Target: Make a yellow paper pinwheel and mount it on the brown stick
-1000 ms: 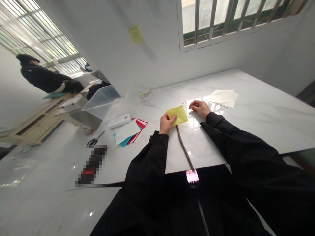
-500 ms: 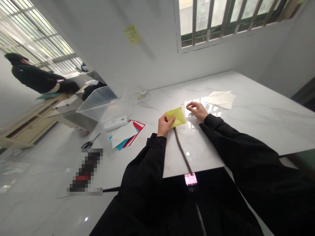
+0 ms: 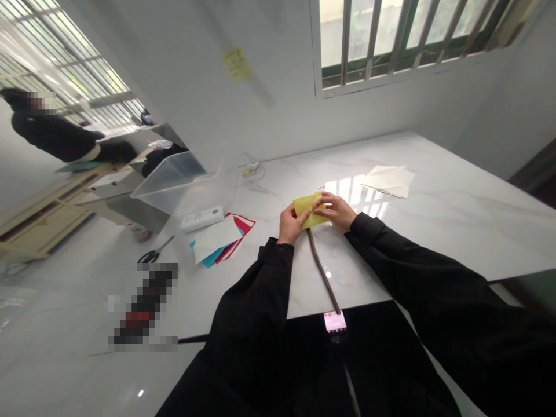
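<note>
I observed the left hand (image 3: 290, 225) gripping a yellow paper (image 3: 305, 204) by its 9 o'clock side, over the surface (image 3: 434, 231). The right hand (image 3: 339, 212) touched its 3 o'clock part; whether gripping, I could not tell. Pale sheets (image 3: 390, 180) lay towards 2 o'clock, coloured sheets (image 3: 221, 238) towards 8.

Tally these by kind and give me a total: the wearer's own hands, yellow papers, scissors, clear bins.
Hands: 2 (left hand, right hand)
Yellow papers: 2 (held paper, wall note)
Scissors: 1
Clear bin: 1
Total: 6
</note>
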The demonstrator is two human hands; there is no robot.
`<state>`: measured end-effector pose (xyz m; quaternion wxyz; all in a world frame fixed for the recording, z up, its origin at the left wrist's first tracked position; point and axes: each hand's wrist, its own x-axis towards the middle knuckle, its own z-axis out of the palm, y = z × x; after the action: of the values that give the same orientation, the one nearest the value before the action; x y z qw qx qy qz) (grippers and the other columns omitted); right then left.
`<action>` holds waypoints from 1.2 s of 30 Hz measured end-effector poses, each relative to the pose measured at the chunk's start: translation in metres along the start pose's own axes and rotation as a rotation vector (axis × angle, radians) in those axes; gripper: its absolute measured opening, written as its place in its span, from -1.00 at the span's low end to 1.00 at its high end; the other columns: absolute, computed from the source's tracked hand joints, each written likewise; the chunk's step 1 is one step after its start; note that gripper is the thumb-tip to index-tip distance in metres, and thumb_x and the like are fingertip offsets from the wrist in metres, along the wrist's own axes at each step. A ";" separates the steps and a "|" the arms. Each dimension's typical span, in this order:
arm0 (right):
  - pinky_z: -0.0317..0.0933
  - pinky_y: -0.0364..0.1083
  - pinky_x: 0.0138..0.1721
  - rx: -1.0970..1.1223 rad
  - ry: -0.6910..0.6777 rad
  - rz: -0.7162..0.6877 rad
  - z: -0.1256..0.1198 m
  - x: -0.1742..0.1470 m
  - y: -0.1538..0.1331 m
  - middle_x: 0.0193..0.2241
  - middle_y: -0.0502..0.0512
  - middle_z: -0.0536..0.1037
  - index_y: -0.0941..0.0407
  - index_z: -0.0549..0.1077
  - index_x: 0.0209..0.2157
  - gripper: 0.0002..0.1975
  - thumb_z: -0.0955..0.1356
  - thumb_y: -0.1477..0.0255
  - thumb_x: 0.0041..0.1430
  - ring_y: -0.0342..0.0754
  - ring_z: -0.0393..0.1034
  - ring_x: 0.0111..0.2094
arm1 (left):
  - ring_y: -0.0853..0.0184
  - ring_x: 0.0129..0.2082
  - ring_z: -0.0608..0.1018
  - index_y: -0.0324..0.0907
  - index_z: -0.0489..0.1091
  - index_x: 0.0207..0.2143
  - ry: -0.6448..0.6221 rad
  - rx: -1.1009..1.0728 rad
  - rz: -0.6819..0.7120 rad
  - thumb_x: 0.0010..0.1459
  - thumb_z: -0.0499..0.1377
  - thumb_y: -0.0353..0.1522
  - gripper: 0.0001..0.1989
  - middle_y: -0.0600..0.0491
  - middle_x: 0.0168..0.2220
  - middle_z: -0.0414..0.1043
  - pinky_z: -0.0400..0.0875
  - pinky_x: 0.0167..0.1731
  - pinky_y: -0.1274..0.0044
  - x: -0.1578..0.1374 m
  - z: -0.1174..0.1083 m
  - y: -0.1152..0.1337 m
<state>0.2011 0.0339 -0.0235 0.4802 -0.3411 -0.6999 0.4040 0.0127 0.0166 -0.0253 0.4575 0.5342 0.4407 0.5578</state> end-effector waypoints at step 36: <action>0.42 -0.08 -0.30 -0.080 0.009 0.032 -0.001 -0.001 -0.001 -0.17 0.20 0.57 0.14 0.62 -0.30 -0.63 0.48 0.09 0.10 0.05 0.49 -0.16 | 0.18 -0.22 0.64 -0.24 0.54 -0.18 -0.070 -0.044 -0.037 -0.18 0.51 -0.14 -0.46 -0.06 -0.20 0.65 0.53 -0.16 0.39 -0.002 -0.001 0.005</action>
<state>0.2024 0.0330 -0.0229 0.4630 -0.3729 -0.7078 0.3817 0.0120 0.0137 -0.0208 0.4946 0.5351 0.4219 0.5395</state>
